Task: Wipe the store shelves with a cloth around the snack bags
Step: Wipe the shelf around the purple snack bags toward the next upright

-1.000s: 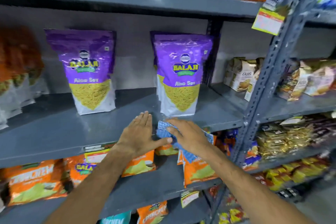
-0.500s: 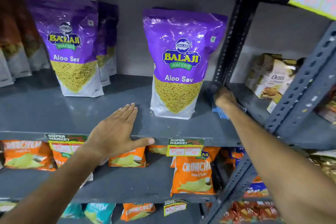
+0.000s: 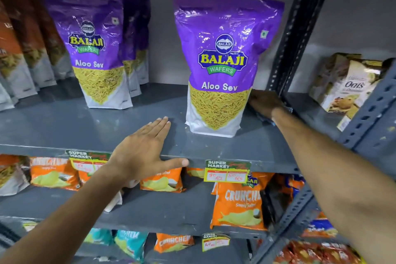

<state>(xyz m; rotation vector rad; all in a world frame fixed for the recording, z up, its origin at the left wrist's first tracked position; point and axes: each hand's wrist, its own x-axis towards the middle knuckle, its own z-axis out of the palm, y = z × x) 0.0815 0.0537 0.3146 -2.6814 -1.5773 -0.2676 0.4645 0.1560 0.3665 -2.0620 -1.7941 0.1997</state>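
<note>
The left hand (image 3: 143, 150) is lying flat and open on the front edge of the grey shelf (image 3: 64, 126), fingers spread, holding nothing. The right hand (image 3: 264, 104) is pressing the blue cloth (image 3: 270, 118) onto the shelf beside and behind the nearer Aloo Sev bag (image 3: 222, 70), which is standing upright showing yellow sev through its window; its grip on the cloth cannot be determined. A second Aloo Sev bag (image 3: 94, 53) is standing to the left.

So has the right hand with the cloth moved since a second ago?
Yes. The right hand went from the shelf's front edge to behind the right Aloo Sev bag, deeper in.
</note>
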